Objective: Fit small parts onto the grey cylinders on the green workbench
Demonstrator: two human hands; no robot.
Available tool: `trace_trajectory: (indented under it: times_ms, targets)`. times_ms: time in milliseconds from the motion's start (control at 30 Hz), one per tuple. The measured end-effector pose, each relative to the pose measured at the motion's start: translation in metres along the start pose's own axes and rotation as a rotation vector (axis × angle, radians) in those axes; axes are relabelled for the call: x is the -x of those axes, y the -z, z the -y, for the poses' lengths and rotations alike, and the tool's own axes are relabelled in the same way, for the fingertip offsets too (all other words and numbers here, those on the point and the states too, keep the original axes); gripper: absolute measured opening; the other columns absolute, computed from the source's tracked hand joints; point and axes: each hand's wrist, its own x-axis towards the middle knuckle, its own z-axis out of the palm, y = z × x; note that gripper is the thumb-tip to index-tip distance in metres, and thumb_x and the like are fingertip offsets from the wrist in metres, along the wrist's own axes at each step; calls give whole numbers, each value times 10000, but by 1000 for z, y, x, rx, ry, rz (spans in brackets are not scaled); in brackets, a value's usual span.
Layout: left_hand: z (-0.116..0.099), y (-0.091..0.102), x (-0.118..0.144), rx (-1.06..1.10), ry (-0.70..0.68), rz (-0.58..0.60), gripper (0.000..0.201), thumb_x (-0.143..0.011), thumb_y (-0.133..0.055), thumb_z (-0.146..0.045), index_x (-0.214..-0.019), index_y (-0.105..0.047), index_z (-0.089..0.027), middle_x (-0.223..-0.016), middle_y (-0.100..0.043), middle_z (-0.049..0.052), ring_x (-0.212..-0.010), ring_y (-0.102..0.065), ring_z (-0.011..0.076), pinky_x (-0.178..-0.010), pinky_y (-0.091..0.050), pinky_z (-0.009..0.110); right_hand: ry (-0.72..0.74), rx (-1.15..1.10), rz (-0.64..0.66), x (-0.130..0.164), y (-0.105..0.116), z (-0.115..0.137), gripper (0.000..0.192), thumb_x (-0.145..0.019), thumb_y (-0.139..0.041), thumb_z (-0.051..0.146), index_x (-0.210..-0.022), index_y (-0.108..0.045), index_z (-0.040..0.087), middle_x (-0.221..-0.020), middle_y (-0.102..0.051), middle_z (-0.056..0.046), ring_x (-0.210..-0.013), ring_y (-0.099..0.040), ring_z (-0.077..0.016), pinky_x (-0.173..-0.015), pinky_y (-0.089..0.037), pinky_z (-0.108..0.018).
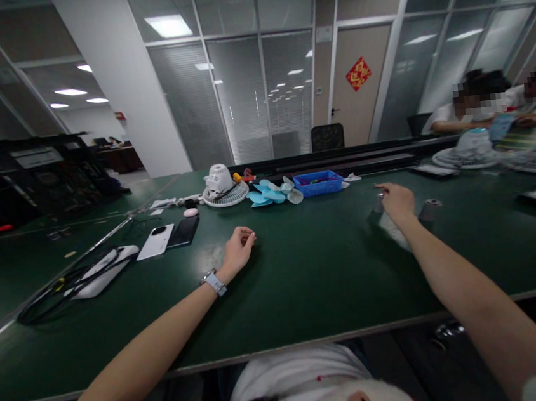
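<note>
At a green workbench [304, 273], a person stretches both bare arms across the mat. The left hand [238, 248], a watch [215, 283] on its wrist, rests on bare table with fingers curled loosely shut around nothing that can be seen. The right hand [396, 201] lies farther out, fingers bent over a small grey part [379, 204] beside a white cloth [394, 230] — whether it truly grips the part cannot be told. A grey cylinder [430, 209] stands just right of it. Pushed to the far edge are a fan guard [225, 195], blue fan blades [267, 196] and a blue parts tray [318, 183]; two phones [169, 236] lie well to the left — apparently set aside, clear of the hands.
</note>
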Motion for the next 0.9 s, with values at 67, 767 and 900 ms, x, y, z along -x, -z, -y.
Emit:
trace_trajectory:
  times_ms: [67, 767, 900]
  targets:
    - [-2, 1, 1, 3, 7, 4, 180, -864, -571, -358, -968, -542, -214, -888, -725, 44, -769, -695, 184, -718, -532, 321, 10, -20, -10, 0, 0, 0, 417, -892, -422, 135, -1187, -717, 158, -1100, -709, -151, -950, -641, -259, -807, -434, -333]
    - [7, -3, -1, 67, -29, 6, 200, -852, -591, -364, -968, -532, -210, -857, -702, 42, -768, -683, 185, -707, -536, 318, -74, 44, 44, 1, -8, -4, 359, -920, -473, 281, -1164, -720, 191, -999, -707, -154, -904, -648, -267, -793, -468, -365]
    - [8, -3, -1, 68, -27, 6, 209, -852, -594, -379, -968, -538, -215, -856, -702, 39, -764, -681, 185, -706, -534, 317, -111, -52, -2, 4, -19, -13, 417, -865, -580, 381, -1220, -679, 187, -1087, -682, -151, -961, -633, -270, -809, -469, -356]
